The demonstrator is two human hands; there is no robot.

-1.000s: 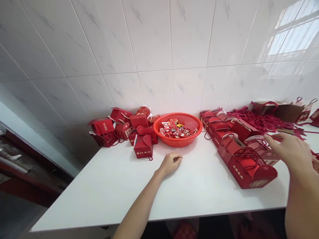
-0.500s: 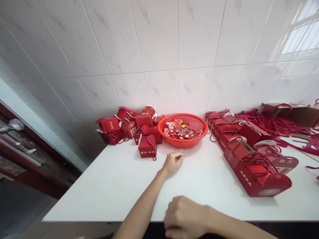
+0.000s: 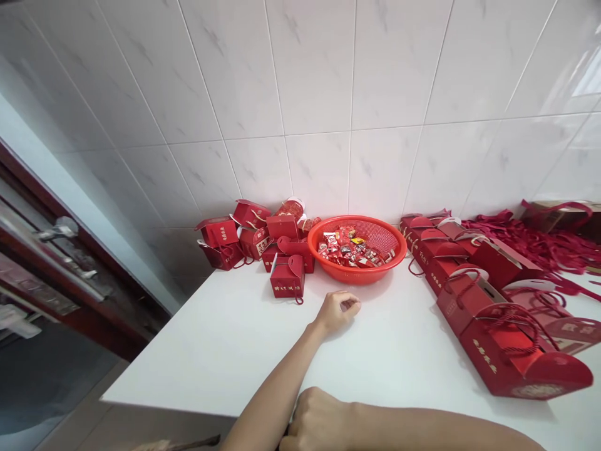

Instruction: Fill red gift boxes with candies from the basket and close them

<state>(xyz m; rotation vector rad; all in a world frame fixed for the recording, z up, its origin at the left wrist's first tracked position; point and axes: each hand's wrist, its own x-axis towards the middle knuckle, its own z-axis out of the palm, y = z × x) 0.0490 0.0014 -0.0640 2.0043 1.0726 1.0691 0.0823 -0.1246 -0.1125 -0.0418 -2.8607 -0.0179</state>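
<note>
- Left hand [image 3: 335, 311]: loosely curled, narrow gap, nothing visible in it; on white table [image 3: 206, 357], in front of red colander [image 3: 357, 275].
- Right hand [image 3: 319, 423]: by the left forearm [image 3: 282, 382], fingers hidden – can't tell grip.
- Done, by look: red boxes formed, corded, in 2 groups – left cluster [image 3: 288, 282], right rows [image 3: 488, 360].
- Unboxed: wrapped sweets [image 3: 347, 247] in colander; box fill can't be told.
- Table runs to tiled wall [image 3: 314, 94]; magenta strips [image 3: 511, 235] far right, metal door handle [image 3: 61, 230] left.

Possibly a home: tiled wall [image 3: 317, 75], table [image 3: 211, 351].
</note>
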